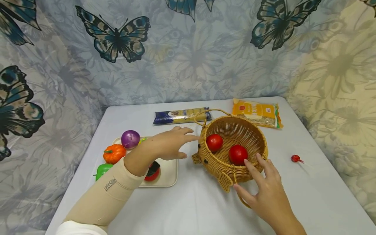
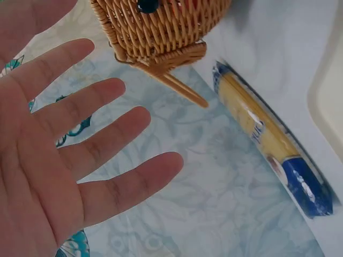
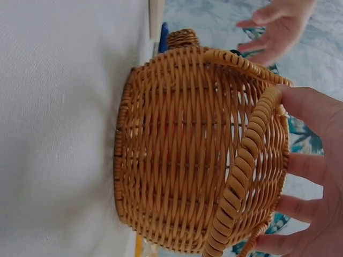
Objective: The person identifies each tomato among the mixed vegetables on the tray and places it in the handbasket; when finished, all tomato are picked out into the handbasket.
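The wicker basket [image 1: 232, 130] is parked on the white table [image 1: 202, 209], two red tomatoes [image 1: 238, 155] tucked inside. It's touched up top by the right hand [image 1: 267, 192], kinda loosely spread; the left hand [image 1: 170, 143] is held near the basket, released, fingers splayed.

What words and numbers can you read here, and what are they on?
"Let'sSlim": on the beige left sleeve.
Blue-and-yellow packet: has lettering, too blurred to read surely.
Yellow-orange bag: has printed characters, too small to read surely.
No readable numbers.
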Tool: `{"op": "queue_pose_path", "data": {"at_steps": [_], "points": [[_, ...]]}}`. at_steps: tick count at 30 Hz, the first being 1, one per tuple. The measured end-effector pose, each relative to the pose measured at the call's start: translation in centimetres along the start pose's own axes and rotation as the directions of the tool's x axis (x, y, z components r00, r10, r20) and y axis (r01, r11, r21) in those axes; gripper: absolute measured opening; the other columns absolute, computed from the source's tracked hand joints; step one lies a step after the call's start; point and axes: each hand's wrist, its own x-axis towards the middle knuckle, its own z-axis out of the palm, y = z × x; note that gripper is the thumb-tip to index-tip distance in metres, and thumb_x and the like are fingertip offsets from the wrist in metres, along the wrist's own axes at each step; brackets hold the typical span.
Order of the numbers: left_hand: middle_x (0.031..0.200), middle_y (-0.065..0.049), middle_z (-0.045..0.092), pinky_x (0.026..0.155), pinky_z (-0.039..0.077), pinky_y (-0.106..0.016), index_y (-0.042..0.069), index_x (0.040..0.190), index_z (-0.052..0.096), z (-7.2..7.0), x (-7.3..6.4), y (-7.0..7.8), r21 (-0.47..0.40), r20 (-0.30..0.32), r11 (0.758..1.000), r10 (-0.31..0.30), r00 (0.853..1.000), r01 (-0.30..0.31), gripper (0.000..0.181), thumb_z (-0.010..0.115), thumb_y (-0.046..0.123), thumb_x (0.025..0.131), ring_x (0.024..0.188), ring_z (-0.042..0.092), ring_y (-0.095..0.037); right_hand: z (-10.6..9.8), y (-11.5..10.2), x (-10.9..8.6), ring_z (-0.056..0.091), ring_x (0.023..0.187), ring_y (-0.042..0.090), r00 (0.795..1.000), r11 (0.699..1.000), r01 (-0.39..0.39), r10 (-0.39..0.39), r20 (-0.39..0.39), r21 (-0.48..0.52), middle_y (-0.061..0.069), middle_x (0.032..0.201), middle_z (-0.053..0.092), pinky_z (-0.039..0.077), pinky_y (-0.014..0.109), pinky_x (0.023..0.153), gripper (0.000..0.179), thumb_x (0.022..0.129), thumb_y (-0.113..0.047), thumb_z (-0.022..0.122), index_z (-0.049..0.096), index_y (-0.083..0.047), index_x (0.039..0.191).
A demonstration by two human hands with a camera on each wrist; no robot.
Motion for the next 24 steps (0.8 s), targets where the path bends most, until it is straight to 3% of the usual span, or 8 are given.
{"op": "queue_pose_path", "data": {"at_steps": [7,14,24], "points": [[0.164,-0.005,0.034,0.111,0.046,-0.05,0.029,0.157,0.042,1.5,-2.0,-1.3,-0.025,0.006,0.997,-0.067,0.998,0.067,0.071,0.075,0.032,0.094,0.147,0.037,-0.032,0.1,0.2,-0.1,0.037,0.133,0.063,1.0,1.0,0.001,-0.001,-0.001,0.012,0.026,0.155,0.04,0.039,0.083,0.09,0.082,0.066,-0.033,0.094,0.062,-0.01,0.138],[0.162,-0.008,0.038,0.111,0.046,-0.051,0.025,0.156,0.045,3.9,-3.5,-2.5,-0.063,0.043,0.991,-0.113,0.993,0.115,0.07,0.076,0.029,0.093,0.145,0.039,-0.035,0.0,0.2,-0.1,0.036,0.134,0.063,1.0,1.0,-0.017,0.017,0.01,0.002,0.026,0.155,0.04,0.038,0.084,0.091,0.082,0.066,-0.034,0.094,0.062,-0.012,0.138],[0.148,-0.012,0.052,0.11,0.047,-0.051,0.017,0.149,0.053,6.8,-5.6,-4.1,-0.044,0.047,0.989,-0.139,0.989,0.141,0.063,0.077,0.025,0.091,0.136,0.049,-0.037,0.1,0.1,0.0,0.037,0.133,0.063,1.0,1.0,-0.011,0.011,0.01,-0.001,0.026,0.153,0.04,0.04,0.084,0.088,0.084,0.065,-0.034,0.095,0.062,-0.011,0.138]]}}
